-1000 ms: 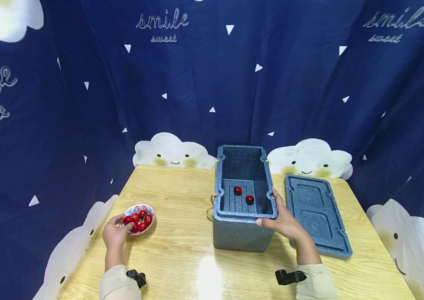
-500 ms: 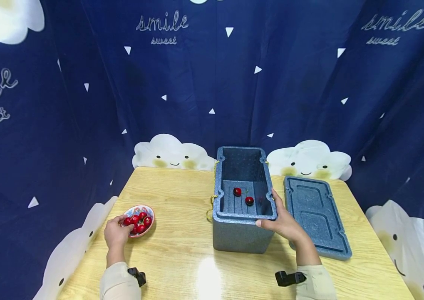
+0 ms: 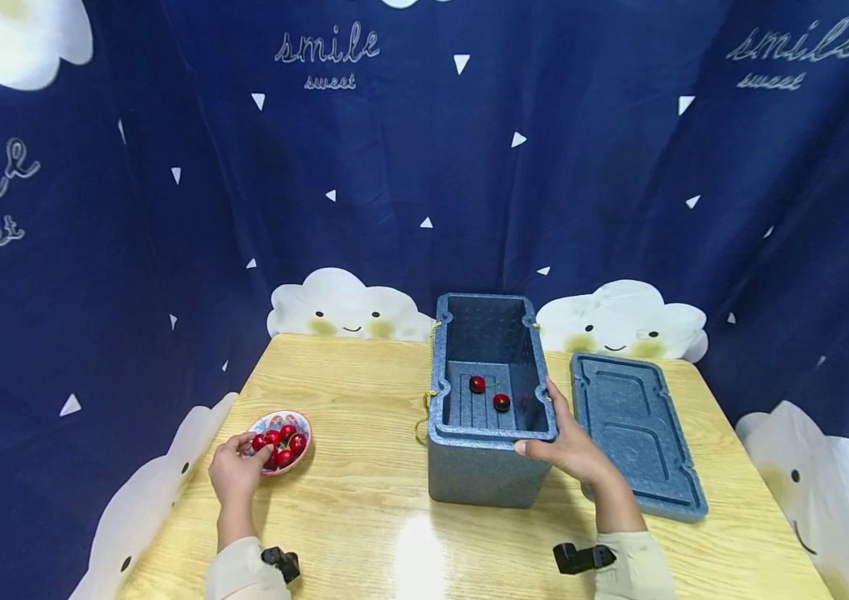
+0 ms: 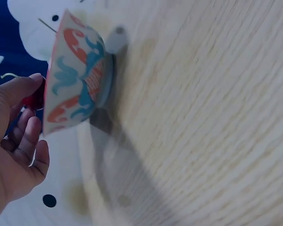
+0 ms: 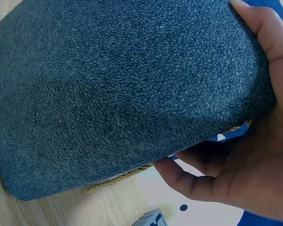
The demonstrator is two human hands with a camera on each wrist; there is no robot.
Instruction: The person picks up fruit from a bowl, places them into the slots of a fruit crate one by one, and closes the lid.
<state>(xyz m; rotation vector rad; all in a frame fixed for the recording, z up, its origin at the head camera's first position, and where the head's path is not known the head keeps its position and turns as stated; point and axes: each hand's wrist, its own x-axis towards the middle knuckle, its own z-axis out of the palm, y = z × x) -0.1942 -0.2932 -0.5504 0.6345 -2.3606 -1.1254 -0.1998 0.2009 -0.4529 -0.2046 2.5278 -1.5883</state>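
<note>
At the left, my left hand (image 3: 235, 472) reaches over the rim of a small patterned bowl (image 3: 302, 457) that holds several red cherries (image 3: 285, 457). The left wrist view shows the thumb and fingers pinching a cherry (image 4: 35, 99) at the rim, its pale stem sticking out; the bowl (image 4: 73, 80) hides part of it. My right hand (image 3: 572, 450) grips the near right corner of a blue-grey foam box (image 3: 486, 473), thumb on the near face and fingers along the right side. Two cherries (image 3: 501, 402) lie on the floor of the uncovered box.
The box's lid (image 3: 637, 433) lies flat on the wooden table (image 3: 364, 417), right of the box. A yellow cord (image 3: 424, 408) hangs on the box's left side. A dark blue curtain (image 3: 394, 167) with clouds stands behind the table and at its sides.
My left hand stays at the bowl, with only slight shifts of its fingers and wrist among the cherries. My right hand and the foam box have not visibly moved.
</note>
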